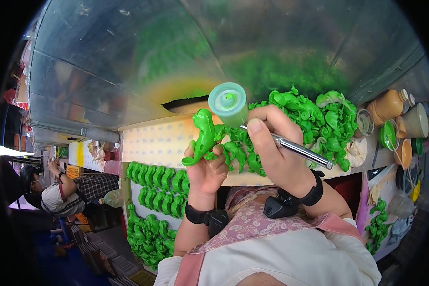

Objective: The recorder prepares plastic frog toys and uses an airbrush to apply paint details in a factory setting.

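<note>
My left hand (206,176) is closed on the lower part of a bright green toy lizard (204,133), held upright with its curled tail by my thumb. In my right hand (277,148) is an airbrush (304,152), its silver body resting across my fingers. A translucent green paint cup (233,112) tops it, close to the lizard's right side. Behind and below my right hand lies a heap of similar green toy lizards (336,125), some partly hidden by my fingers.
Green-stained metal sheeting (176,52) rises behind the pale work surface (148,145). Green pieces stand in rows (157,176) at left, above another pile (150,238). Jars and paint tubs (388,136) crowd the right. A person (66,190) sits farther left.
</note>
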Action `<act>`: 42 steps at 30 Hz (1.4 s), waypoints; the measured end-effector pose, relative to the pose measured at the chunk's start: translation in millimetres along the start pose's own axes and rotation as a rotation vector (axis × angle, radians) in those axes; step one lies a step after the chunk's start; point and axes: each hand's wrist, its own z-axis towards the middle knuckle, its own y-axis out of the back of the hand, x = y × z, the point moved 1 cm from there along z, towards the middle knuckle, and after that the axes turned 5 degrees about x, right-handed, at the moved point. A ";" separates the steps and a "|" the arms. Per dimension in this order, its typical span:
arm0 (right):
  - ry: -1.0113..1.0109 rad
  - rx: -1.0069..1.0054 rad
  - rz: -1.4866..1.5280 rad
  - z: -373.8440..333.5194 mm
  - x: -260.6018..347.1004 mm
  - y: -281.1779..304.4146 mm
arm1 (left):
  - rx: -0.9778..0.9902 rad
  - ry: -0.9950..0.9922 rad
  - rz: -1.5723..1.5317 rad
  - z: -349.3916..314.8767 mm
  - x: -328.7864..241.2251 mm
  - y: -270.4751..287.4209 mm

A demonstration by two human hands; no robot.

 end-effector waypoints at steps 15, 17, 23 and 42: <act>0.053 -0.011 0.029 0.7 -0.6 2.7 | -0.013 0.001 0.026 3.8 2.4 0.1; 0.087 0.014 0.080 -0.4 0.0 1.4 | -0.009 -0.027 0.020 4.3 2.4 0.2; 0.010 0.000 0.015 1.4 -1.7 3.3 | -0.001 -0.001 0.013 3.6 0.8 -0.2; 0.053 0.018 0.117 1.2 -2.3 -0.7 | -0.072 -0.097 0.232 4.0 1.9 -0.6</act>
